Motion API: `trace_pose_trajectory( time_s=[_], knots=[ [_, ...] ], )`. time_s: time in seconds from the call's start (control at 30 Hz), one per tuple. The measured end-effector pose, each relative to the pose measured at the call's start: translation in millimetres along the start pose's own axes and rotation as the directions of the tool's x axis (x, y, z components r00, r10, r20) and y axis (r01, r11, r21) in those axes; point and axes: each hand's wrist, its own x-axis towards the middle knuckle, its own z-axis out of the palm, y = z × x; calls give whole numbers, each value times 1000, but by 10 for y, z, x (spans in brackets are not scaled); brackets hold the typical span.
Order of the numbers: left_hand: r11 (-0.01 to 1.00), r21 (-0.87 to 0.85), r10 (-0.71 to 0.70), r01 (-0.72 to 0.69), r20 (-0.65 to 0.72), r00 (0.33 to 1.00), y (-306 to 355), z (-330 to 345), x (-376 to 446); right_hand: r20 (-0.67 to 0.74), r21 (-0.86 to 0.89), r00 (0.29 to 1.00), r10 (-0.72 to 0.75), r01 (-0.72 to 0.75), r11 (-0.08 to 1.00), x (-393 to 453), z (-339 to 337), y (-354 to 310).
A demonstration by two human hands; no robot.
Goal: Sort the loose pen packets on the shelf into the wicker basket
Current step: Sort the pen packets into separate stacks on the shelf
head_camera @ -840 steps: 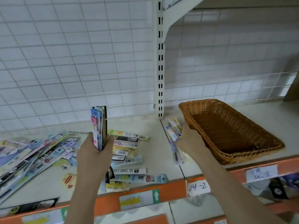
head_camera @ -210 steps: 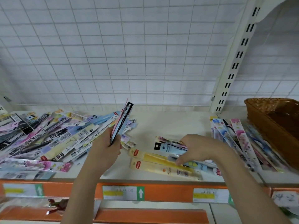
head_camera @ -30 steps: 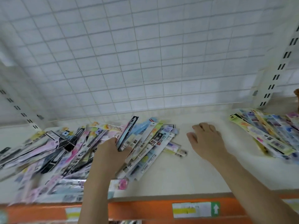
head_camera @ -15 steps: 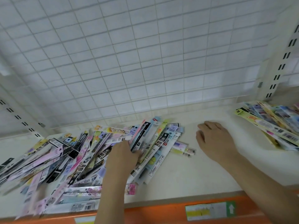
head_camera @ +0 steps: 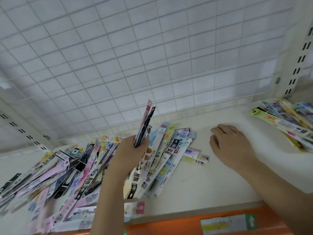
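Pen packets: big loose pile (head_camera: pixel 81 168) on the shelf (head_camera: pixel 211 187), under and left of my left hand (head_camera: pixel 130 155). Smaller fanned stack (head_camera: pixel 288 122) far right of my right hand (head_camera: pixel 232 146). Wicker basket not in frame, so none are visibly in it from here.

Hands:
- Left: fist closed on a thin bunch of packets (head_camera: pixel 144 124), held upright on edge, tops sticking up above the pile.
- Right: empty, fingers loosely spread, palm down on bare shelf just right of the pile. One small packet (head_camera: pixel 194 156) lies between it and the pile.

Risks, as I judge them:
- Glossy, slim packets in a one-hand grip could fan out or slip back into the pile if I loosen while adding more.
- Pile overlaps heavily; pulling one out likely drags its neighbours. Near edge sits close to the shelf lip, so a sweep toward me could push some off.
- Basket is out of sight, so any drop-off needs a turn right first; blind toss would likely miss.
- Right-hand stack is in the carry path, easy to knock.

Readable text: little. Packet printing is blurred; barcodes and a red tag show, no brand I can make out. Orange shelf strip (head_camera: pixel 177 224) carries a yellow-green label (head_camera: pixel 227 223) with a white up arrow, writing illegible.
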Motion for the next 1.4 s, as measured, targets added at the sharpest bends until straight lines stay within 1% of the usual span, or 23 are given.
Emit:
trace_pose_trajectory(
  time_s=[0.07,0.17,0.27,0.37,0.43,0.53,0.63,0.7,0.83,0.9,0.97,1.0,1.13,1.23,1.3,1.4],
  knots=[
    [997,-73,-3,2,-15,1000,29,-79,-25,-3,-9,1000,-2,2,1000,5,9,4],
    [970,-242,-1,-9,-40,999,69,-165,-66,-2,-24,1000,-13,13,1000,9,23,10],
    [946,-324,11,-29,-56,998,87,-223,-80,-13,-23,1000,-19,19,1000,13,28,14],
    [897,-443,9,-12,-10,1000,95,-292,-66,-14,-5,1000,9,-9,1000,13,28,17],
    [885,-464,35,-23,19,999,108,-320,-53,7,10,1000,10,-10,1000,4,0,10],
    [895,-444,38,-44,-23,999,128,-332,-40,6,41,1000,14,-15,999,5,5,14],
    [913,-405,35,-51,-48,998,145,-342,-29,-59,51,998,-10,13,999,11,41,32],
    [919,-391,26,-52,-71,997,157,-352,-27,-72,48,997,-14,17,999,10,47,35],
    [951,-293,44,-95,-176,983,158,-381,-17,-106,50,994,-11,16,999,13,31,19],
    [954,-275,61,-123,-222,973,161,-398,-5,-130,34,991,-20,24,999,7,27,12],
    [959,-244,79,-147,-268,960,183,-419,-7,-126,15,991,-43,46,999,5,26,13],
    [954,-255,83,-158,-281,956,199,-430,-14,-118,11,992,-39,40,999,6,25,12],
    [908,-385,80,-165,-226,971,213,-436,-45,-84,38,996,-14,18,999,14,25,18],
    [910,-385,94,-156,-176,980,195,-398,-66,-75,46,997,-14,18,999,21,30,24],
    [905,-401,79,-145,-176,981,160,-364,-52,-94,38,995,-20,24,999,18,43,31],
    [938,-320,86,-135,-164,983,116,-307,-32,-81,28,996,-21,24,999,16,44,31]
  ],
)
